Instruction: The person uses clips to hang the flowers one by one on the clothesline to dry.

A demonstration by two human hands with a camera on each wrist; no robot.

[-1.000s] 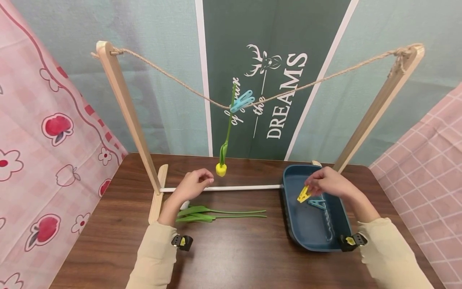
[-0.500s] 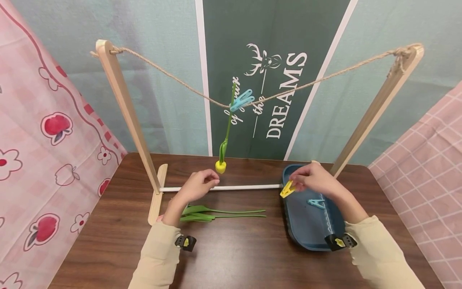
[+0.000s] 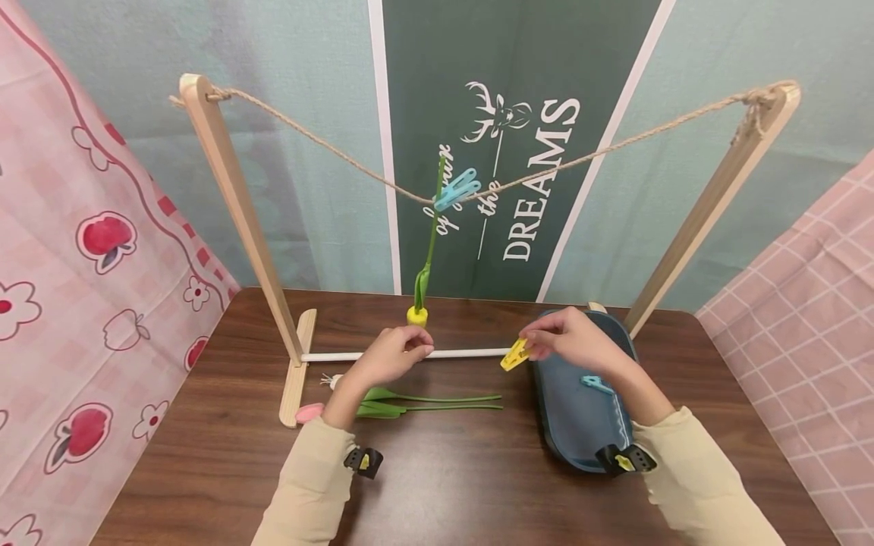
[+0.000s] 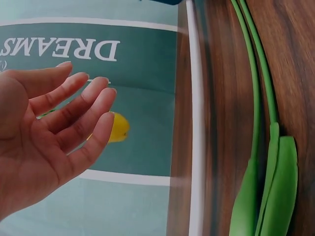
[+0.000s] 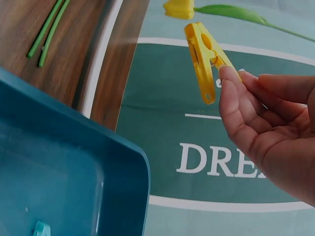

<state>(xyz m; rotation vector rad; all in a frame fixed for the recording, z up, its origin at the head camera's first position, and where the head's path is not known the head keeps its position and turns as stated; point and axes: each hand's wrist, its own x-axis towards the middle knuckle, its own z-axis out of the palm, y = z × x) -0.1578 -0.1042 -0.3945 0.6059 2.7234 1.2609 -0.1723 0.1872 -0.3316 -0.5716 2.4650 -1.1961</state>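
Observation:
My right hand pinches a yellow clothespin by one end, just past the left edge of a dark blue tray. My left hand holds nothing; its fingers are loosely bent in the left wrist view. Just behind it hangs a yellow tulip, head down, its stem fastened to a sagging rope by a light blue clothespin. A pink tulip and a white flower lie on the table, partly hidden by my left forearm.
Two wooden posts carry the rope, and a white rod runs low between them. Another blue clothespin lies in the tray. Behind the table hangs a green printed cloth.
My right hand has carried the yellow clothespin leftward from over the tray to beyond its edge. My left hand has shifted right, toward the hanging tulip's head, uncovering the pink and white flower heads.

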